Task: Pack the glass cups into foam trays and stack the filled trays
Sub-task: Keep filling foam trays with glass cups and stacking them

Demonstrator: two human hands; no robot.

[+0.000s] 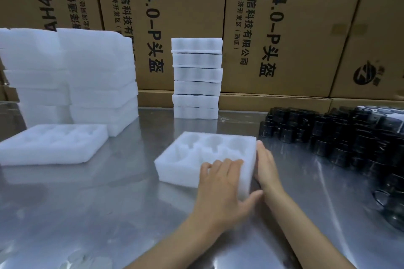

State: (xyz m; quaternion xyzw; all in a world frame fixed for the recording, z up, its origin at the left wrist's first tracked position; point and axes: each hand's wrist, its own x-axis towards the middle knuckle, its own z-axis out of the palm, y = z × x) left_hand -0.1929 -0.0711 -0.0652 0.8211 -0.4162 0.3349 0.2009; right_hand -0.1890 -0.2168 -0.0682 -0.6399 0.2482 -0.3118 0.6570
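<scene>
Item: one empty foam tray (196, 155), white, six round pockets in two rows, all vacant, lying flat on the steel table (109, 203) directly before the person. Step in hand, as I judged it: setting out and squaring a fresh tray ahead of filling; no cup had yet gone in. The left hand (220, 190) lay over the tray's near right corner, fingers curled over the top edge and thumb pressed against the near side wall, so gripping the foam. The right hand (267, 166) stood flat against the tray's right side wall, fingers straight and together, touching and steadying rather than clasping. Stock of glass cups (341, 137), dark and glossy, massed in rows on the table to the right, near the tray but apart from it, none in either hand. Filled trays (196, 78), six high, stood stacked at the back of the table against the cardboard cartons (284, 28), straight beyond the empty tray. Spare trays: one loose tray (52, 144) lying at left, and a tall pile of foam (70, 76) behind it. Next move, by my reckoning: the right hand would need to leave the wall, reach right to the cups and bring one to a pocket, while the left kept the light foam from sliding on the slick steel.
</scene>
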